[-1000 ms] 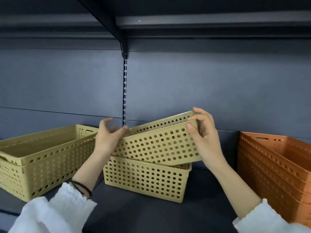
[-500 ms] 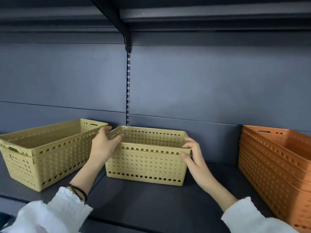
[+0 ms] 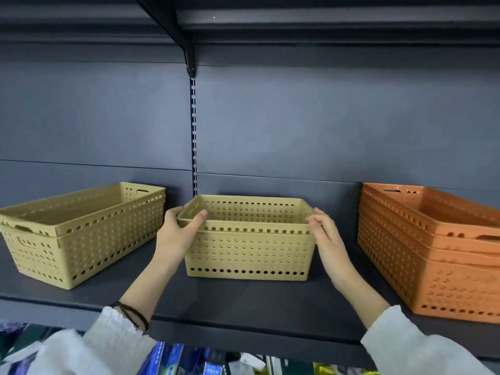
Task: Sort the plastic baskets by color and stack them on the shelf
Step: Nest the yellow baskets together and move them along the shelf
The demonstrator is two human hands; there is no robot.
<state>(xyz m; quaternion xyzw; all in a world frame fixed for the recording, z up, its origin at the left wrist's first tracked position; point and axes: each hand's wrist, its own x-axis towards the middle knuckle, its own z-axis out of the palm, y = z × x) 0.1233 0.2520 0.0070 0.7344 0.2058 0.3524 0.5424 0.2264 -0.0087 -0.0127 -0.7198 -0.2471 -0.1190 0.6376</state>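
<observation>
A yellow perforated basket stack sits in the middle of the dark shelf, one basket nested fully inside another. My left hand grips the top basket's left rim, thumb over the edge. My right hand holds its right rim with curled fingers. A second yellow basket stack stands at the left, turned at an angle. At the right stands an orange basket stack of several nested baskets.
The shelf's back panel rises right behind the baskets, with a slotted upright and a bracket under the upper shelf. Packaged goods show below the shelf's front edge.
The upper yellow basket, held tilted above the lower one a second ago, has come down and now sits nested level inside it. Both hands stayed on its rim.
</observation>
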